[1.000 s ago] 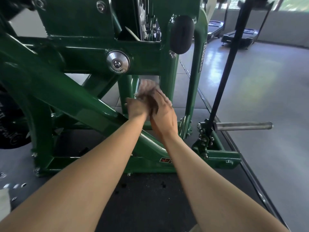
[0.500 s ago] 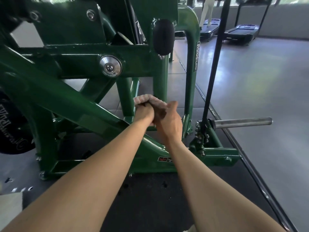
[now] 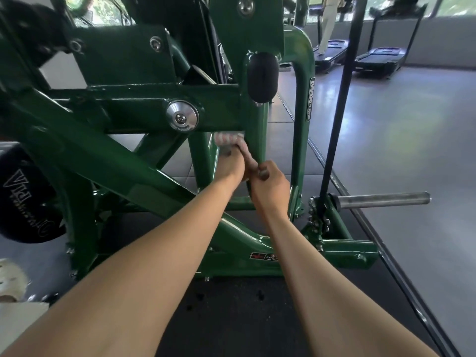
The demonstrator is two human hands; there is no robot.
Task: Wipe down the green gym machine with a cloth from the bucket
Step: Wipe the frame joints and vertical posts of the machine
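Cloth (image 3: 228, 140) (pinkish, twisted) was stretched against an upright (image 3: 255, 135) of the green gym machine (image 3: 123, 161), just under its crossbeam (image 3: 139, 117), left hand (image 3: 231, 168) gripped the upper bunch, right hand (image 3: 270, 188) curled round the lower end.

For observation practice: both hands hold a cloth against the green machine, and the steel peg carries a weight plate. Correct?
No: the head view shows the steel peg bare. The left hand and right hand hold the cloth against the green machine.
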